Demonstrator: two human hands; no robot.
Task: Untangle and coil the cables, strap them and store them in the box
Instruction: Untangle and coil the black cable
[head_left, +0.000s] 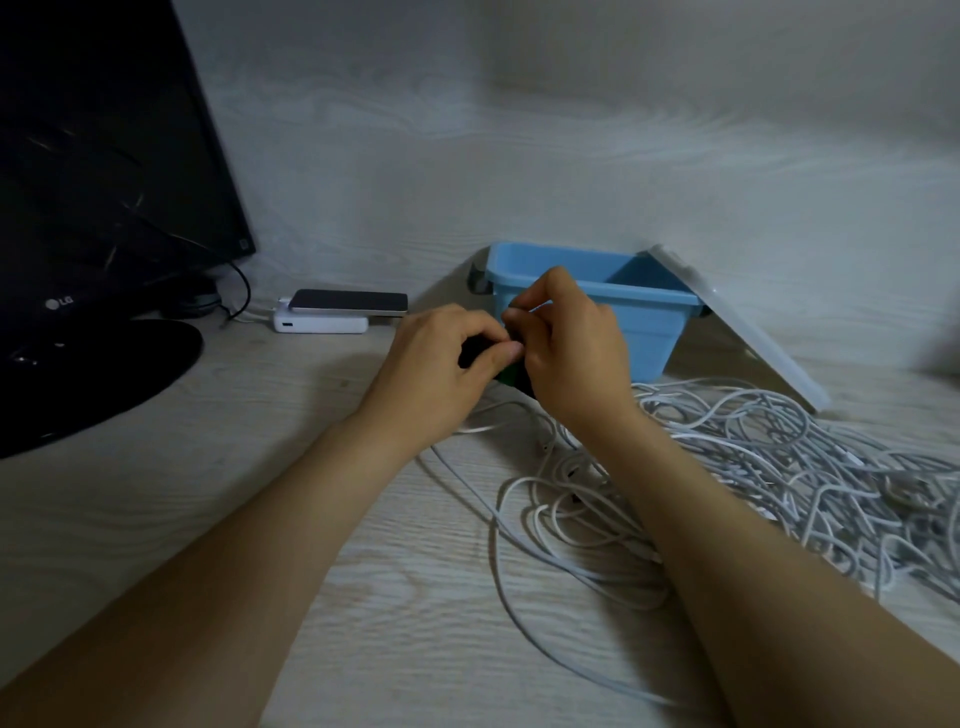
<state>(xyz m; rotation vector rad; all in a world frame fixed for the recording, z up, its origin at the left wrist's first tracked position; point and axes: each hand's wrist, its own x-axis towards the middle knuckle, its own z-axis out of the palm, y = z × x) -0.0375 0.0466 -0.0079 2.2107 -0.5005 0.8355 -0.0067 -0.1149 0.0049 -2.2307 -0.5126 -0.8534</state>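
A big tangle of white cables spreads over the desk at the right, with loose loops trailing toward the middle. A blue box stands open behind it. My left hand and my right hand meet in front of the box. Between their curled fingers sits a small dark and green bundle of straps, pinched from both sides. Most of that bundle is hidden by my fingers.
The box's translucent lid leans against its right side. A phone lies on a white power bank at the back. A black monitor on a round stand fills the left.
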